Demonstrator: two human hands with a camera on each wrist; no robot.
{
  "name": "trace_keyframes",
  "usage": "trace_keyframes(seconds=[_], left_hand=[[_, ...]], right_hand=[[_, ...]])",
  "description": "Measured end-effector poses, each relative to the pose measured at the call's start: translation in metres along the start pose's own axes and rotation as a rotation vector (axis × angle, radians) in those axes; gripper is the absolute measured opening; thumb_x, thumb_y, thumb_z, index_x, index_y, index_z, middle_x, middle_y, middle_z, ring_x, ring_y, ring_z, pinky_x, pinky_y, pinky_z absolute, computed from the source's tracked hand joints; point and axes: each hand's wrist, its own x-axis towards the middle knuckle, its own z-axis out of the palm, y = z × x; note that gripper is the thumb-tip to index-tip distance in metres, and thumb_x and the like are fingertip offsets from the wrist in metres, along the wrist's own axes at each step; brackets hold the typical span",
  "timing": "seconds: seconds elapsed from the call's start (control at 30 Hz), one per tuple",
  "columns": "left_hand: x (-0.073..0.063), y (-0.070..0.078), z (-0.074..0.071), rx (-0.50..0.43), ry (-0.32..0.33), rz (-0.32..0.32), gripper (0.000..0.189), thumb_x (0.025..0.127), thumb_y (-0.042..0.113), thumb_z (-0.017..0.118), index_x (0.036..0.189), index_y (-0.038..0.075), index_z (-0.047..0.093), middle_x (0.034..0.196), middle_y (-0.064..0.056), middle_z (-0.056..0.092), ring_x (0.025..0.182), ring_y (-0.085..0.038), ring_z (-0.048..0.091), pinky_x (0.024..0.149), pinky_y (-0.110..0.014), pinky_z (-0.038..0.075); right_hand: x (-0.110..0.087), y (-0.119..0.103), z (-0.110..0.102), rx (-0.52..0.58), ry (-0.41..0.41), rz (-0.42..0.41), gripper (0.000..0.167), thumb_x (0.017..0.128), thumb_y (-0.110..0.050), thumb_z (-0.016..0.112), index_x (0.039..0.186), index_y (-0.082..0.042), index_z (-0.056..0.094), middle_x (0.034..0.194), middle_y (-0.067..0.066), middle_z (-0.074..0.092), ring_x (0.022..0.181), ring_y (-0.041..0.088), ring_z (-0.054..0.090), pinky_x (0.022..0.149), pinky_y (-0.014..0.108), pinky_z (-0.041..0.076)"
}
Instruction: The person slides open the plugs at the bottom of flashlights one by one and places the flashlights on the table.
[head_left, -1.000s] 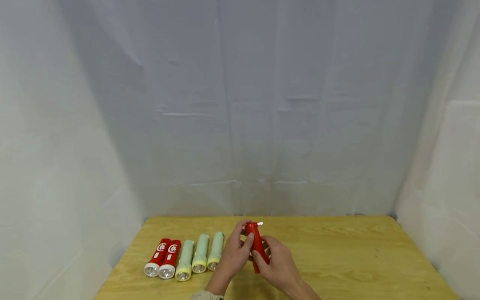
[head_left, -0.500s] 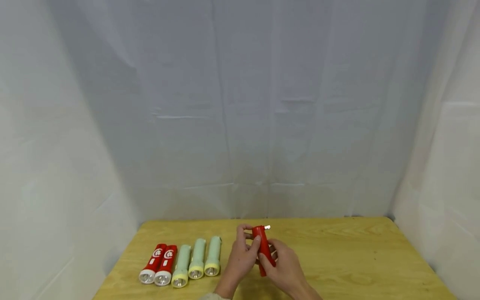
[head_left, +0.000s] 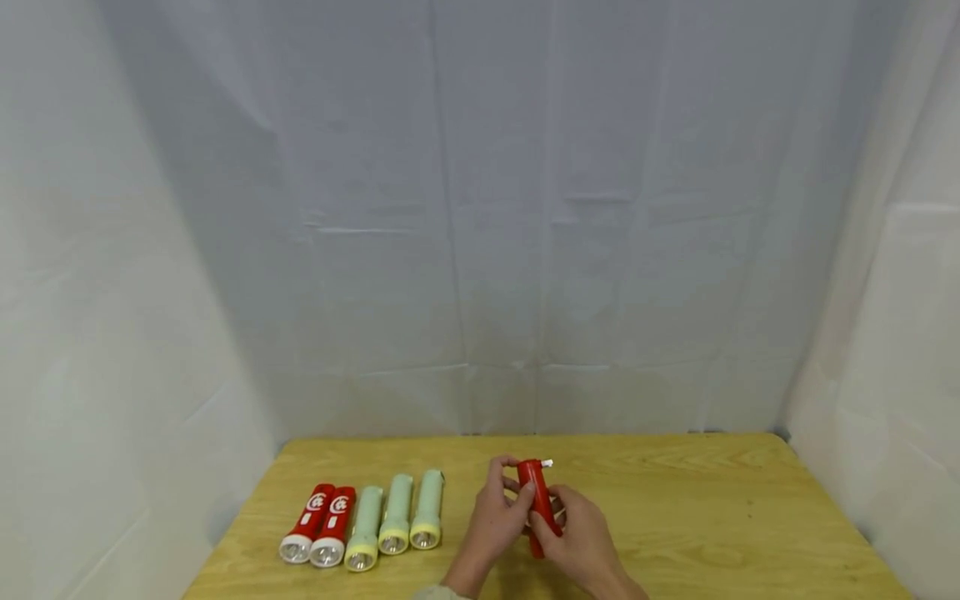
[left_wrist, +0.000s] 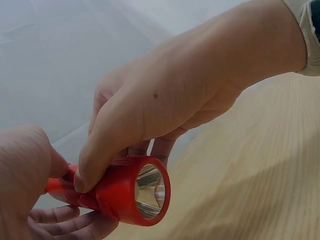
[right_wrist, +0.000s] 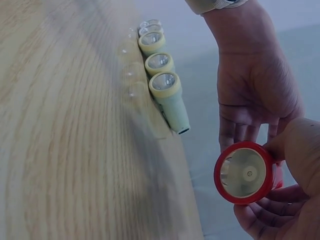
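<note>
All-red torch (left_wrist: 116, 192) farther from green torches (head_left: 399, 502)

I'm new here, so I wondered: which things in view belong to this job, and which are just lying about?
Seemingly in the job:
left hand, right hand
red, tubular, plastic-looking flashlight both hold

Seemingly lying about:
two red, tubular, plastic-looking flashlights with white rims
three pale green, tubular flashlights with yellow rims

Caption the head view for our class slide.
Left hand and right hand hold one red flashlight; two red flashlights and three green flashlights lie nearby.
</note>
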Motion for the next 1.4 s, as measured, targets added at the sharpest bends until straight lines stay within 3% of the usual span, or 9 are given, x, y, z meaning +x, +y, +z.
trace_keyframes(seconds=[0.27, 0.83, 1.4], left_hand=[[0.001, -0.004, 0.011, 0.024, -0.014, 0.012, 0.046, 0.096, 0.013, 0.065, 0.136, 0.007, 0.046, 0.098, -0.015, 0.061, 0.068, -0.014, 0.062, 0.056, -0.028, 0.055], [-0.001, -0.010, 0.028, 0.027, -0.071, -0.057, 0.052, 0.096, 0.014, 0.066, 0.142, 0.007, 0.045, 0.100, -0.012, 0.061, 0.068, -0.013, 0.063, 0.056, -0.029, 0.055], [0.003, -0.018, 0.033, 0.019, -0.106, -0.062, 0.049, 0.096, 0.013, 0.066, 0.141, 0.006, 0.046, 0.098, -0.013, 0.060, 0.069, -0.017, 0.062, 0.060, -0.036, 0.057]], right_hand=[[-0.004, 0.009, -0.001, 0.001, 0.050, 0.010, 0.032, 0.089, -0.020, 0.076, 0.111, 0.001, 0.067, 0.083, 0.002, 0.067, 0.064, 0.002, 0.055, 0.056, 0.018, 0.049], [-0.011, 0.021, -0.010, -0.006, 0.003, 0.159, 0.040, 0.090, -0.021, 0.074, 0.119, 0.004, 0.063, 0.086, 0.005, 0.066, 0.066, 0.010, 0.058, 0.054, 0.021, 0.050], [-0.010, 0.028, -0.013, -0.025, -0.027, 0.191, 0.037, 0.092, -0.023, 0.072, 0.114, 0.004, 0.064, 0.082, 0.004, 0.066, 0.067, 0.011, 0.061, 0.056, 0.024, 0.050]])
